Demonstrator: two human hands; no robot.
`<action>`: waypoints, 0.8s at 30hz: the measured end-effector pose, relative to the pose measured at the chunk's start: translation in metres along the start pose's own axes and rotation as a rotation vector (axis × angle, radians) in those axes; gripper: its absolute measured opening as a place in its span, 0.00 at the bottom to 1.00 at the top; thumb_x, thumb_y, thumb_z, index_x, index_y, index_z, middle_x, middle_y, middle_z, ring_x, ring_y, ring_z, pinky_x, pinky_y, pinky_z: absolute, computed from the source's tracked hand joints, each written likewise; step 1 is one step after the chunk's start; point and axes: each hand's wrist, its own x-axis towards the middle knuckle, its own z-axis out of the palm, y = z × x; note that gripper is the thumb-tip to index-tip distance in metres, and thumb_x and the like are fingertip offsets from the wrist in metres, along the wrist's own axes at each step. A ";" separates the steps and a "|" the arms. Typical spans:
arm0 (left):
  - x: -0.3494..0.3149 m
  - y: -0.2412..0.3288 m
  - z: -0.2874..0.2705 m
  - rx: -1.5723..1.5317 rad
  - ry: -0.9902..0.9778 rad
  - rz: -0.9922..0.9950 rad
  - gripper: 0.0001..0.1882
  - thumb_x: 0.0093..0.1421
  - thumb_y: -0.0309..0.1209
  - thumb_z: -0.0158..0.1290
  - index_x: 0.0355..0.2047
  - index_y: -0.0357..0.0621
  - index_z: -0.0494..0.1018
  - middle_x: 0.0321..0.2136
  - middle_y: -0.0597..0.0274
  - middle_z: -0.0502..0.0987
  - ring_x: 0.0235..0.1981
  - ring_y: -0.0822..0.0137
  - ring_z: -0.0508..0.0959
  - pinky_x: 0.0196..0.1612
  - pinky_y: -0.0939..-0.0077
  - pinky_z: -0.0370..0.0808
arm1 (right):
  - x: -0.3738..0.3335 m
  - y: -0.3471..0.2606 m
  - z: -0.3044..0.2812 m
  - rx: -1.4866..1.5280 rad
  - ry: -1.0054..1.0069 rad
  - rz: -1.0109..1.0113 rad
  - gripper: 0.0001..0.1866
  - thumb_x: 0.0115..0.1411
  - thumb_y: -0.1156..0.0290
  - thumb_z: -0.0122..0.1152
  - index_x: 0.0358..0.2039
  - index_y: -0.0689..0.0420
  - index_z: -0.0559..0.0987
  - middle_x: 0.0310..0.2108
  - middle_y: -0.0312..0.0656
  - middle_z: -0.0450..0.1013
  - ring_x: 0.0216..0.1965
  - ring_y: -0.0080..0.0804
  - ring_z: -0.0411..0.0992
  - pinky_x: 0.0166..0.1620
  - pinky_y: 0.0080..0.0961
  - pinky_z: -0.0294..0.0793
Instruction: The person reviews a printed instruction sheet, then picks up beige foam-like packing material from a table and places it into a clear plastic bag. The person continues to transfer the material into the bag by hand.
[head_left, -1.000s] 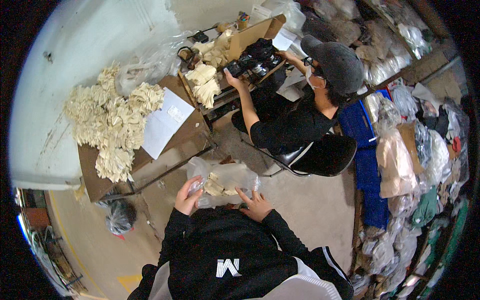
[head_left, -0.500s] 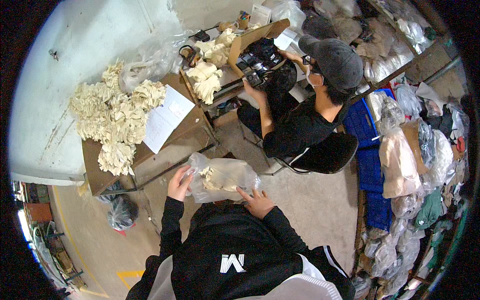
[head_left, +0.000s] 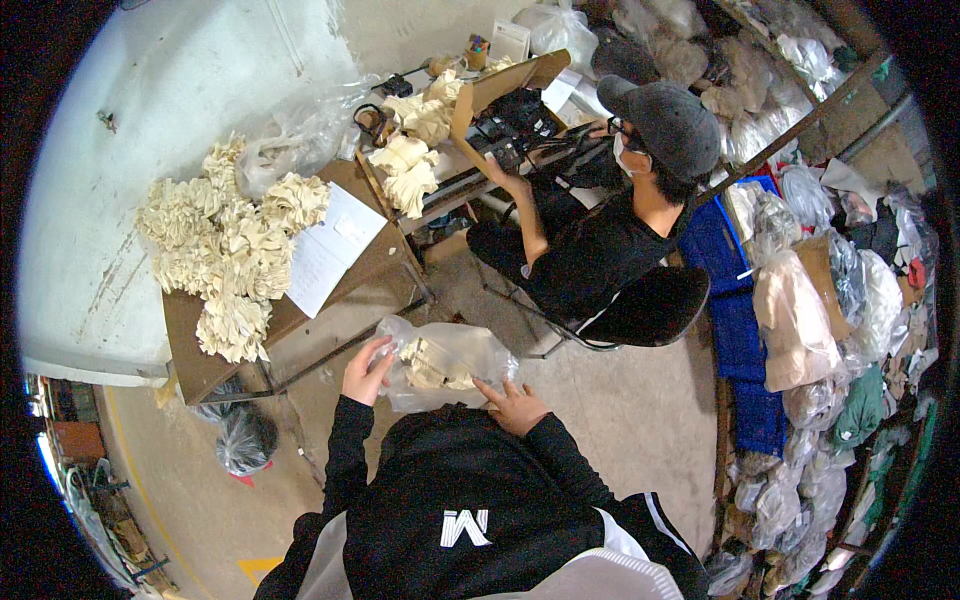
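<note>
A clear, milky plastic bag [head_left: 470, 350] lies crosswise in front of my chest. Several cream fabric pieces [head_left: 437, 361] show through its film, bunched toward the left half. My left hand [head_left: 368, 373] grips the bag's left end, with film between the thumb and bent fingers. At the lower right edge of the bag, my right hand [head_left: 514, 407] rests with its fingers stretched out and apart, the index finger touching the film by the fabric. Its thumb is hard to make out.
Left ahead, a brown table [head_left: 190, 350] bears a heap of cream fabric bundles [head_left: 225, 240] and paper sheets [head_left: 335, 240]. A co-worker [head_left: 620, 220] sits ahead right at an open cardboard box [head_left: 490, 95]. Blue crates [head_left: 735, 330] and bagged goods [head_left: 795, 320] line the right side.
The cream fabric shows wider through the bag's film, and my left hand has shifted slightly right and down. The co-worker's far hand has moved back from the box.
</note>
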 end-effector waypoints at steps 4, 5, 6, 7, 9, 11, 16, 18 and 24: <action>-0.003 0.001 -0.002 0.016 -0.027 0.002 0.17 0.59 0.29 0.48 0.49 0.42 0.67 0.42 0.62 0.74 0.24 0.77 0.71 0.22 0.82 0.69 | 0.005 0.000 0.005 0.005 0.016 0.005 0.34 0.60 0.57 0.45 0.63 0.31 0.42 0.54 0.60 0.56 0.53 0.56 0.62 0.57 0.53 0.55; -0.004 0.003 -0.002 0.021 -0.028 -0.013 0.17 0.59 0.29 0.48 0.49 0.42 0.67 0.43 0.61 0.74 0.24 0.77 0.71 0.22 0.82 0.70 | 0.007 -0.001 0.002 0.014 0.009 -0.002 0.34 0.60 0.57 0.45 0.63 0.31 0.42 0.54 0.60 0.57 0.52 0.56 0.63 0.57 0.54 0.55; -0.005 0.005 -0.003 0.026 -0.029 -0.028 0.17 0.59 0.29 0.48 0.49 0.42 0.67 0.43 0.61 0.74 0.25 0.76 0.71 0.22 0.82 0.70 | 0.008 -0.002 0.000 0.023 0.003 -0.009 0.34 0.60 0.57 0.46 0.63 0.31 0.42 0.54 0.60 0.57 0.52 0.56 0.63 0.57 0.54 0.55; -0.004 0.005 -0.002 0.009 -0.018 -0.017 0.17 0.58 0.30 0.49 0.48 0.42 0.68 0.42 0.61 0.74 0.22 0.77 0.70 0.22 0.82 0.69 | 0.009 -0.002 0.000 0.034 0.009 -0.010 0.34 0.60 0.57 0.46 0.63 0.31 0.43 0.53 0.59 0.57 0.51 0.56 0.63 0.57 0.54 0.54; -0.005 0.004 -0.003 -0.024 0.008 0.003 0.17 0.57 0.32 0.51 0.47 0.43 0.69 0.40 0.61 0.74 0.17 0.78 0.68 0.22 0.82 0.68 | 0.011 -0.003 0.000 0.056 0.018 -0.017 0.34 0.60 0.58 0.46 0.63 0.32 0.43 0.53 0.59 0.57 0.51 0.56 0.64 0.57 0.54 0.54; -0.003 0.001 -0.004 -0.024 0.009 0.007 0.17 0.57 0.32 0.51 0.47 0.43 0.69 0.40 0.61 0.74 0.17 0.79 0.68 0.21 0.82 0.68 | 0.013 -0.005 -0.001 0.028 0.008 -0.008 0.34 0.59 0.58 0.47 0.63 0.32 0.44 0.53 0.59 0.57 0.51 0.56 0.64 0.57 0.53 0.54; 0.001 -0.002 -0.004 0.013 0.002 0.000 0.18 0.57 0.32 0.52 0.48 0.44 0.69 0.41 0.60 0.74 0.19 0.79 0.70 0.23 0.81 0.70 | 0.017 -0.004 0.003 -0.012 0.043 -0.023 0.35 0.59 0.58 0.47 0.63 0.33 0.43 0.53 0.60 0.57 0.50 0.56 0.64 0.57 0.53 0.54; 0.001 -0.003 -0.002 0.011 0.011 0.006 0.18 0.57 0.32 0.52 0.48 0.45 0.69 0.41 0.60 0.74 0.20 0.78 0.71 0.25 0.81 0.71 | 0.017 -0.004 0.001 -0.011 0.039 -0.029 0.35 0.59 0.58 0.47 0.63 0.33 0.43 0.52 0.61 0.58 0.50 0.56 0.64 0.56 0.53 0.55; 0.006 -0.006 -0.002 -0.036 -0.026 0.082 0.22 0.55 0.32 0.54 0.50 0.46 0.66 0.44 0.58 0.73 0.37 0.73 0.75 0.33 0.79 0.73 | 0.021 -0.006 -0.004 -0.021 -0.027 -0.006 0.34 0.60 0.57 0.45 0.63 0.33 0.42 0.45 0.64 0.64 0.46 0.56 0.67 0.53 0.48 0.61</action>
